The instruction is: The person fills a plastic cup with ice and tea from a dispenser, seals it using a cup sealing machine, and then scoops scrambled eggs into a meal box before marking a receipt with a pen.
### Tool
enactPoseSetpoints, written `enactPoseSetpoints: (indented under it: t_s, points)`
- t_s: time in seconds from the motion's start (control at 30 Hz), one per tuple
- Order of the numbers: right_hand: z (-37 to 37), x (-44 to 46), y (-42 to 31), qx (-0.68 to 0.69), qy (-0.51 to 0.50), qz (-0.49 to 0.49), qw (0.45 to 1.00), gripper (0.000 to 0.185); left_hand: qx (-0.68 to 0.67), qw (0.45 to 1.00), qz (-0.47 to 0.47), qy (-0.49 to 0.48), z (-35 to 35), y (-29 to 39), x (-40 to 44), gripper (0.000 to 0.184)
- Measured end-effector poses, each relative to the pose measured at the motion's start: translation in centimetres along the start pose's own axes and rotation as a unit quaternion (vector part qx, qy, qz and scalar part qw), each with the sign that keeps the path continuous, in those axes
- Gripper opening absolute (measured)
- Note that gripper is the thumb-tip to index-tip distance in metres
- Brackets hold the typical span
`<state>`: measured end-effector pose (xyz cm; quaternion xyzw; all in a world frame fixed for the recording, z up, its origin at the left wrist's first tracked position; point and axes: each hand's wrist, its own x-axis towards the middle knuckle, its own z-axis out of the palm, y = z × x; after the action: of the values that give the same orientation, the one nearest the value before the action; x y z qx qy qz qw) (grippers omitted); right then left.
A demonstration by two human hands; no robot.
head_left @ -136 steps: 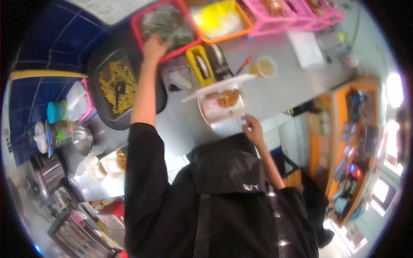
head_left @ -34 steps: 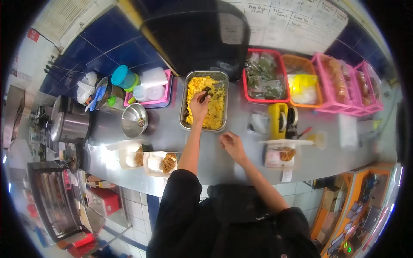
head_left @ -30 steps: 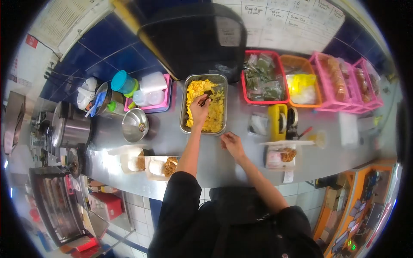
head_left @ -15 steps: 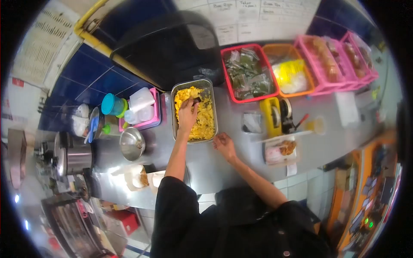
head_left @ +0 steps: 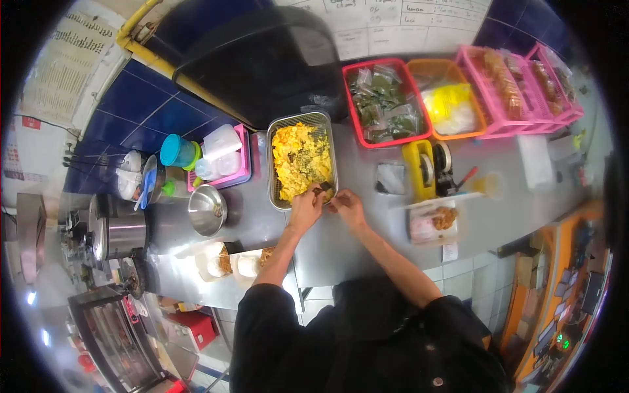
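A metal mesh tray (head_left: 270, 160) holds yellow scrambled food (head_left: 300, 157) with dark green flecks on its right side. My left hand (head_left: 306, 208) is closed on a small dark piece (head_left: 322, 188) above the tray's near right corner. Close beside it, my right hand (head_left: 347, 207) is at the tray's near right corner, its fingers pinched together; what they hold, if anything, is too small to make out. The two hands nearly touch. A small plastic packet (head_left: 390, 178) lies to the right of the tray.
A steel bowl (head_left: 208, 210) stands left of the tray. A red basket of green packets (head_left: 424, 124), an orange basket (head_left: 477, 134) and pink baskets (head_left: 517, 124) line the back right. A yellow tape dispenser (head_left: 417, 171) and an open food box (head_left: 432, 224) are nearer. Two food boxes sit at front left.
My left hand has moved from the middle of the tray toward me and right, to the near corner beside my right hand. More of the yellow food shows. The view has shifted slightly.
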<state>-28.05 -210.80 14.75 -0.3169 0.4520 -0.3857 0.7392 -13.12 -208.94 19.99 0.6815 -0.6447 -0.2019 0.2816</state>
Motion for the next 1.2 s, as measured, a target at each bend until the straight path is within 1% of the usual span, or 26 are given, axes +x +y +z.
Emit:
enactPoseSetpoints:
  t_s: [0.03, 0.1, 0.13, 0.2, 0.23, 0.3, 0.37, 0.4, 0.47, 0.5, 0.53, 0.6, 0.63, 0.7, 0.73, 0.8, 0.83, 0.87, 0.9, 0.93, 1.0, 1.03, 1.07, 1.13, 1.2]
  points:
    - [0.0, -0.3, -0.1, 0.005, 0.002, -0.004, 1.000, 0.008, 0.001, 1.000, 0.001, 0.002, 0.0, -0.2, 0.0, 0.014]
    - [-0.1, -0.2, -0.4, 0.011, 0.003, -0.015, 1.000, 0.009, -0.112, 0.992, -0.048, 0.043, -0.4, -0.5, 0.6, 0.015]
    - [-0.3, -0.3, -0.4, -0.007, -0.005, -0.008, 1.000, 0.009, -0.111, 0.992, -0.045, 0.044, -0.7, -0.8, 0.9, 0.015]
    - [-0.7, -0.2, 0.1, -0.023, -0.011, 0.001, 1.000, 0.010, -0.067, 0.988, -0.139, 0.027, -1.4, -1.0, 1.4, 0.016]
    - [-0.8, 0.0, 0.4, -0.020, -0.020, 0.004, 1.000, 0.009, -0.066, 0.988, -0.137, 0.026, -1.7, -1.1, 1.9, 0.016]
    - [-0.9, -0.1, 0.6, -0.015, -0.028, 0.008, 0.999, 0.009, -0.118, 0.979, -0.139, 0.094, -2.0, -1.5, 2.8, 0.019]
    - [-1.1, 0.0, 0.9, -0.016, -0.031, -0.015, 0.999, 0.009, -0.087, 0.990, -0.052, 0.102, -2.1, -2.4, 3.0, 0.021]
    - [-1.2, 0.1, 1.1, -0.017, -0.033, -0.016, 0.999, 0.009, -0.088, 0.989, -0.052, 0.104, -1.8, -2.3, 2.7, 0.021]
    - [-1.0, 0.5, 0.8, 0.007, -0.032, 0.013, 0.999, 0.009, 0.003, 0.995, 0.099, 0.001, -1.2, -1.4, 1.8, 0.022]
    - [-0.9, 0.6, 0.6, 0.009, -0.030, 0.012, 0.999, 0.009, 0.031, 0.983, 0.182, 0.013, -0.6, -1.5, 1.3, 0.019]
    - [-0.9, 0.6, 0.5, 0.018, -0.029, 0.015, 0.999, 0.008, 0.031, 0.983, 0.182, 0.011, -0.3, -1.6, 0.4, 0.019]
    - [-0.9, 0.5, 0.4, 0.025, -0.033, 0.019, 0.999, 0.008, 0.038, 0.993, 0.105, -0.036, -1.0, 0.1, -0.7, 0.015]
    - [-0.9, 0.5, 0.2, 0.025, -0.032, 0.028, 0.999, 0.008, 0.040, 0.993, 0.104, -0.034, -0.9, 0.6, -1.0, 0.015]
    - [-0.9, 0.4, 0.3, 0.025, -0.033, 0.034, 0.999, 0.008, -0.044, 0.999, 0.011, -0.003, -0.7, 1.4, -1.2, 0.014]
    - [-0.9, 0.3, 0.4, 0.031, -0.027, 0.029, 0.999, 0.007, -0.043, 0.999, 0.012, -0.001, -0.3, 0.7, -1.2, 0.014]
    - [-1.1, 0.5, 1.0, 0.037, -0.021, 0.021, 0.999, 0.007, -0.087, 0.994, -0.067, 0.024, 0.6, -0.7, -0.7, 0.017]
    - [-1.2, 0.7, 1.5, 0.031, -0.026, 0.008, 0.999, 0.008, -0.087, 0.994, -0.064, 0.026, 0.7, -0.9, -0.5, 0.017]
    - [-1.1, 0.6, 1.3, 0.026, -0.030, -0.005, 0.999, 0.008, -0.134, 0.986, -0.081, 0.049, 0.7, -1.0, -0.3, 0.017]
    - [-1.1, 0.4, 1.1, 0.025, -0.030, -0.007, 0.999, 0.008, -0.183, 0.976, -0.099, 0.071, 0.6, -0.8, -0.1, 0.018]
    - [-1.1, 0.2, 1.0, 0.024, -0.036, 0.009, 0.999, 0.008, -0.186, 0.975, -0.097, 0.071, 0.9, -1.5, 0.1, 0.018]
    - [-1.3, 0.2, 0.6, 0.024, -0.032, 0.022, 0.999, 0.008, -0.264, 0.948, -0.128, 0.127, 0.8, -1.1, 1.1, 0.025]
    - [-1.3, 0.2, 0.5, 0.017, -0.040, 0.031, 0.999, 0.009, -0.387, 0.894, -0.188, 0.128, 0.9, -0.9, 1.0, 0.026]
    - [-1.3, 0.2, 0.6, 0.011, -0.051, 0.040, 0.998, 0.010, -0.426, 0.866, -0.231, 0.126, 1.4, -2.6, 1.2, 0.029]
    - [-1.5, 0.0, 0.3, 0.010, -0.061, 0.055, 0.997, 0.011, -0.507, 0.819, -0.204, 0.171, 1.1, -3.2, 1.7, 0.032]
    - [-2.0, -0.8, -0.7, -0.020, -0.079, 0.072, 0.994, 0.014, -0.567, 0.766, -0.185, 0.239, 1.0, -3.7, 2.0, 0.025]
